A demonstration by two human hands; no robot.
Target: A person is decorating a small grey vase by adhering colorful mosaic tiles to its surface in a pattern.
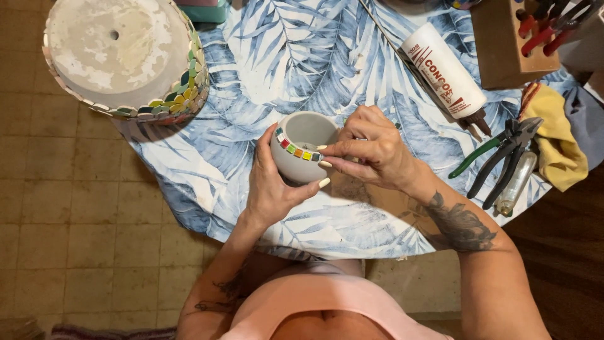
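Observation:
A small round grey pot (pixel 301 129) is held above the table's near edge, its rim ringed by a partial row of small coloured tiles (pixel 297 149). My left hand (pixel 270 186) cups the pot from below and behind, thumb along its underside. My right hand (pixel 371 151) has its fingers pinched together at the end of the tile row, pressing on the pot's side. Whether a tile sits between those fingertips is hidden.
A large upturned pot (pixel 123 53) with mosaic tiles along its rim sits at the far left on the leaf-patterned tablecloth (pixel 264 69). A white glue cartridge (pixel 443 69), green-handled nippers (pixel 497 157), a yellow cloth (pixel 557 145) and a wooden tool block (pixel 503 44) lie right.

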